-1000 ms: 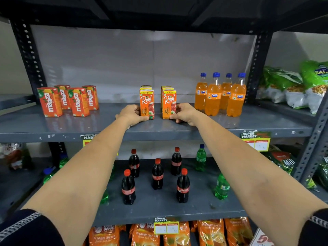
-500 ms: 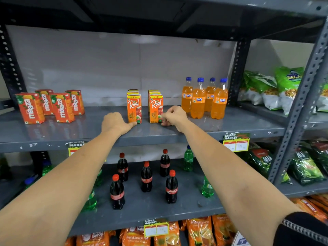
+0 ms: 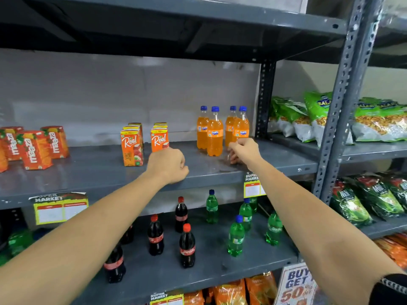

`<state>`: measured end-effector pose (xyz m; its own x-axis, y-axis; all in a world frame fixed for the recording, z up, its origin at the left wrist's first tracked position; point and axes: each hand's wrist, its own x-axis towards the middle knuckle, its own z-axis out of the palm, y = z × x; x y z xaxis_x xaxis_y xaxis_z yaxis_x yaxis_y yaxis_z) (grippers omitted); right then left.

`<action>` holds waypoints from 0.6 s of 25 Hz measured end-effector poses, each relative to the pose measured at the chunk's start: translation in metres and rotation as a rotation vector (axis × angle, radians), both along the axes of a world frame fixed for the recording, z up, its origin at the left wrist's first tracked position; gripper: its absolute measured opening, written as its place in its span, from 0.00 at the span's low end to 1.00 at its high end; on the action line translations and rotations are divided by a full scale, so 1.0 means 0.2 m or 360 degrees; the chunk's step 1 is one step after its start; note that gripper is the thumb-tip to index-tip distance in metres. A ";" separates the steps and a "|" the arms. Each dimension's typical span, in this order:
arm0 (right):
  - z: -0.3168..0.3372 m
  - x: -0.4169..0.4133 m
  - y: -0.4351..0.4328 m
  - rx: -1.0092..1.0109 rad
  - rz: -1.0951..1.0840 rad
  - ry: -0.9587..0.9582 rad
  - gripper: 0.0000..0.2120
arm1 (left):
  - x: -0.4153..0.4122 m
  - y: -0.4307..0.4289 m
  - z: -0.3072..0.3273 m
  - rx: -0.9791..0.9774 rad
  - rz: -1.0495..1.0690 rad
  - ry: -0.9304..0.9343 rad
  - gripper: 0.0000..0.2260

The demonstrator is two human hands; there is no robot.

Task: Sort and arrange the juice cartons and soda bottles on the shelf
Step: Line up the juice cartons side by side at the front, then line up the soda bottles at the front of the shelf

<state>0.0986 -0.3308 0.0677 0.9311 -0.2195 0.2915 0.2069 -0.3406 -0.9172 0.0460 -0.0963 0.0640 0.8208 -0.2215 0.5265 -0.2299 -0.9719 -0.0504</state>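
On the grey middle shelf (image 3: 88,172), two short rows of Real juice cartons (image 3: 131,147) are seen standing upright side by side, with only the front carton of each row fully legible; those behind are mostly hidden, so their number cannot be told. The lower half of the front carton in the right-hand row (image 3: 159,140) is covered by the left hand (image 3: 168,165), which is curled into a loose fist just in front of it. Whether that hand's grip is pressed on the carton or merely held near it cannot be told, since the fingers are turned away from the camera.

To the right, four orange Fanta bottles (image 3: 214,134) with blue caps are grouped near the shelf's upright post (image 3: 265,100). The right hand (image 3: 243,150) is raised at the base of the rightmost front bottle (image 3: 241,128), its thumb and fingers drawn together; the bottle's bottom is hidden behind the hand, and contact cannot be confirmed.

At the left edge, Maaza cartons (image 3: 35,149) are seen, the leftmost cut off by the frame. On the lower shelf (image 3: 209,271), dark cola bottles (image 3: 187,246) and green soda bottles (image 3: 236,237) stand scattered, several partly hidden behind the forearms. Snack bags (image 3: 374,119) fill the neighbouring bay, and a promotional sign (image 3: 295,285) at the bottom is cut off.
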 end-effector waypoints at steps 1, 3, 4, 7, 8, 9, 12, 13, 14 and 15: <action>0.01 0.02 -0.07 0.0072 0.0010 0.0077 0.05 | 0.05 -0.08 -0.01 -0.0050 -0.0004 0.0033 0.17; 0.03 0.07 -0.20 0.0082 0.0074 0.0212 0.04 | 0.15 -0.24 -0.01 -0.0193 0.0031 0.0114 0.13; 0.03 0.10 -0.26 0.0028 0.0084 0.0234 0.07 | 0.21 -0.32 -0.02 -0.0256 0.0068 0.0144 0.11; 0.03 0.16 -0.38 -0.0016 0.0088 0.0237 0.23 | 0.34 -0.49 -0.01 -0.0543 0.0202 0.0219 0.21; 0.03 0.18 -0.40 -0.0025 0.0111 0.0258 0.30 | 0.38 -0.54 -0.01 -0.0676 0.0248 0.0210 0.24; 0.03 0.20 -0.41 -0.0081 0.0138 0.0282 0.36 | 0.41 -0.58 -0.01 -0.0791 0.0313 0.0197 0.27; 0.02 0.28 -0.40 -0.0395 0.0205 0.0255 0.43 | 0.45 -0.62 -0.01 -0.0783 0.0464 0.0227 0.36; 0.02 0.31 -0.40 -0.0478 0.0236 0.0208 0.41 | 0.48 -0.63 -0.01 -0.0752 0.0476 0.0240 0.36; 0.01 0.33 -0.41 -0.0525 0.0266 0.0176 0.38 | 0.50 -0.63 -0.01 -0.0733 0.0455 0.0258 0.36; 0.01 0.34 -0.42 -0.0519 0.0310 0.0175 0.34 | 0.51 -0.63 -0.01 -0.0730 0.0418 0.0286 0.34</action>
<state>0.1673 -0.4146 0.0699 0.9757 0.0522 0.2127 0.2029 -0.5816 -0.7878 0.1480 -0.2223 0.0621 0.9034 0.2215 0.3671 0.0572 -0.9108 0.4089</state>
